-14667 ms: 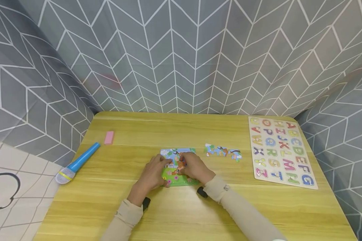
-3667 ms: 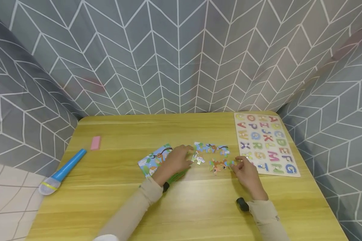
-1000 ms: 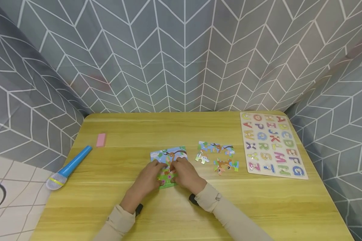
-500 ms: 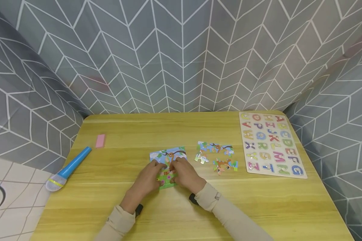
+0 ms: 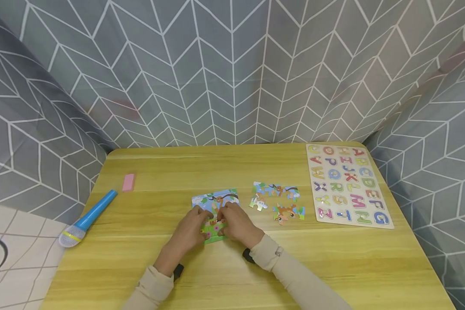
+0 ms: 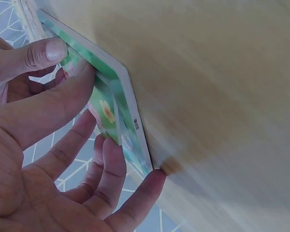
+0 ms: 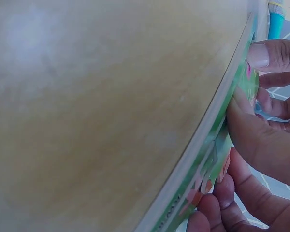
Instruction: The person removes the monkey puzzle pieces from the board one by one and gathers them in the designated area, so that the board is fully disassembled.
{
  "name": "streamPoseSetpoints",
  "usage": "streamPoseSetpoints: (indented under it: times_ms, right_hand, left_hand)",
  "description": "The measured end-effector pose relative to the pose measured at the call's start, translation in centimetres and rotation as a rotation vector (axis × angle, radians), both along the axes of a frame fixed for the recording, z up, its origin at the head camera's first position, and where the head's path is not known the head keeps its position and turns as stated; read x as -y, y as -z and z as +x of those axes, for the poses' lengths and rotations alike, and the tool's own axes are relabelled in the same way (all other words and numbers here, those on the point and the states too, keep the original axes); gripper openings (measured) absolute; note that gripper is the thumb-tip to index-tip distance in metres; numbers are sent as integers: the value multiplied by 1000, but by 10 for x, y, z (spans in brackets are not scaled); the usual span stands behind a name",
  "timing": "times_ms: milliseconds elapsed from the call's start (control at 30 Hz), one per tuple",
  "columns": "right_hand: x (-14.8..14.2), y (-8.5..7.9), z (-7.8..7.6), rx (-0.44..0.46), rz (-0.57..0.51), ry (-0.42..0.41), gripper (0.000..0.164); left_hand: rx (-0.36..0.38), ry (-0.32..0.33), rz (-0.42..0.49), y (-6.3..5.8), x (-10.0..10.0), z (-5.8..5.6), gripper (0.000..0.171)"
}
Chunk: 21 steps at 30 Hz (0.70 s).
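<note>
A small picture jigsaw board [image 5: 217, 193], blue at the top and green along the bottom, lies on the wooden table under both hands. My left hand [image 5: 189, 228] pinches a green puzzle piece [image 6: 105, 108] with a yellow flower between thumb and fingers; its little finger touches the board's edge. My right hand [image 5: 238, 224] pinches a piece with orange on it [image 7: 224, 166] at the board's lower part. Whether these pieces are joined is hidden by the fingers. Right of the board lie a strip of joined pieces [image 5: 276, 190], a single piece [image 5: 258, 202] and a deer-faced cluster [image 5: 288, 213].
An alphabet board [image 5: 350, 185] lies at the table's right side. A blue toy microphone [image 5: 89, 217] lies at the left edge, and a pink block [image 5: 128, 182] is behind it. A grey patterned curtain [image 5: 232, 86] hangs behind the table [image 5: 217, 163].
Since 14.7 s ago, the deer cluster and single piece came to lie right of the board. Both hands have returned to the board from those pieces; over the last second they hardly moved.
</note>
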State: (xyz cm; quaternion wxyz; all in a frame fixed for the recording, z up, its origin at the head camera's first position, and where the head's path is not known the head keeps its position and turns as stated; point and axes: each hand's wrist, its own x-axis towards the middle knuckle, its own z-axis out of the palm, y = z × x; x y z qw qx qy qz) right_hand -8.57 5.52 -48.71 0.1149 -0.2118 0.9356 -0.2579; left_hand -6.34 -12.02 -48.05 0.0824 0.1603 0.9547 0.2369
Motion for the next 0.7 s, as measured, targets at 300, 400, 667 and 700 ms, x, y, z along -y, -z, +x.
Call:
streamPoseSetpoints:
  times_ms: [300, 400, 667, 700]
  right_hand:
    - [1, -1, 0, 34, 15, 25, 35]
    - [1, -1, 1, 41, 10, 31, 35]
    - [3, -3, 4, 49, 5, 27, 34]
    - [3, -4, 4, 52, -3, 25, 33]
  left_hand:
    - [-12, -5, 35, 1, 1, 3, 37]
    - [-2, -25, 47, 2, 0, 3, 37]
    - [-1, -51, 61, 3, 0, 3, 35]
    - [0, -52, 60, 3, 0, 3, 35]
